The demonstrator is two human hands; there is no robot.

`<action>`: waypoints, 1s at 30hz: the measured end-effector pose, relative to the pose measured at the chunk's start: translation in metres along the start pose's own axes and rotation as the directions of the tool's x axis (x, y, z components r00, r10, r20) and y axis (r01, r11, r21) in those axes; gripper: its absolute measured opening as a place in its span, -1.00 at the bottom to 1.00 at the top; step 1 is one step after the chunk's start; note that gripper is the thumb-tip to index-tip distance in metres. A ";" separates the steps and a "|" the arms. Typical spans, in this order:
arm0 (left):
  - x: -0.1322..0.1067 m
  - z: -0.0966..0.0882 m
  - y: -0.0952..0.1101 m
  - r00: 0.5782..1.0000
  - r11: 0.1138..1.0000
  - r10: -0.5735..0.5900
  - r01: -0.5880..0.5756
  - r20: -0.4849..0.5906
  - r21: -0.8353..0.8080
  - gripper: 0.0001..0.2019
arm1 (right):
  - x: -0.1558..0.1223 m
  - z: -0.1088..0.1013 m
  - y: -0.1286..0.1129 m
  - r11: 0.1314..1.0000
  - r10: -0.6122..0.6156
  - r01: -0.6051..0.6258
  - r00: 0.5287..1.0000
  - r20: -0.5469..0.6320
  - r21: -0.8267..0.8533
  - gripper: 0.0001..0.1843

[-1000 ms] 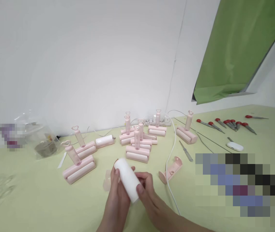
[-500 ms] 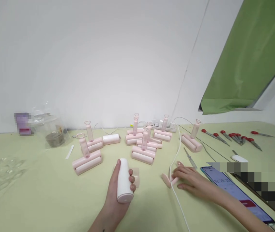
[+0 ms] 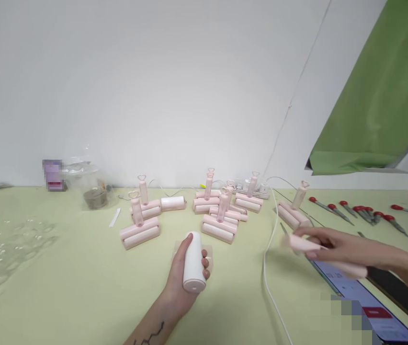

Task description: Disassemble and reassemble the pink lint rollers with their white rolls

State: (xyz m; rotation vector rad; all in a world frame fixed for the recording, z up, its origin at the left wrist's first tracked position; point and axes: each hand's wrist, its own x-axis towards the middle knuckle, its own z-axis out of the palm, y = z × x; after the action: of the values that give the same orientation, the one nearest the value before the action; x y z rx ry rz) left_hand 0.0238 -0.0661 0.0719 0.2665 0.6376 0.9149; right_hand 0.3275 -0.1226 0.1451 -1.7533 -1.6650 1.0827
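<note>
My left hand [image 3: 178, 283] is wrapped round a white lint roll [image 3: 193, 262], held tilted with its capped end towards me. Behind those fingers, a small clear piece [image 3: 209, 254] shows in part. Off to the right, my right hand [image 3: 336, 247] grips a pale pink lint roller frame [image 3: 302, 243], raised above the phone and partly smeared by motion. Ahead of my left hand stand several pink lint rollers with heart-topped handles, the nearest being one roller [image 3: 219, 227] in the middle and another roller [image 3: 140, 233] on the left.
A white cable [image 3: 266, 268] runs down the table between my hands. Several red-ended screwdrivers [image 3: 369, 213] lie at the right. The phone [image 3: 362, 292] lies under my right forearm. Bubble wrap [image 3: 6, 258] and a plastic bag [image 3: 89, 187] with tape occupy the left; another white roll [image 3: 174, 203] lies behind.
My right hand has lifted the pink lint roller frame off the table and carried it right. My left hand still holds the white roll. The view has shifted slightly.
</note>
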 end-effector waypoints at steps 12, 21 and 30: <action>0.000 0.030 -0.028 0.964 0.918 0.264 -0.248 -0.011 0.311 -0.67 | 0.043 0.155 -0.051 0.921 -0.177 0.278 0.923 -0.343 0.274 -0.63; -0.002 0.037 -0.019 0.895 0.835 0.446 -0.409 -0.016 0.368 -0.62 | 0.064 0.155 -0.069 0.873 -0.447 0.314 0.821 -0.356 -0.373 -0.66; -0.003 0.019 -0.011 0.927 0.787 0.357 -0.363 0.112 0.499 -0.35 | 0.062 0.141 -0.071 0.727 -0.652 0.528 0.732 -0.197 -0.439 -0.65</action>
State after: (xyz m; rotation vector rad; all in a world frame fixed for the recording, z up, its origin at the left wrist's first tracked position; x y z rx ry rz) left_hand 0.0417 -0.0739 0.0829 0.9020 0.8331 1.0963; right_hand 0.1688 -0.0759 0.1088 -1.3040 -2.0653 0.1655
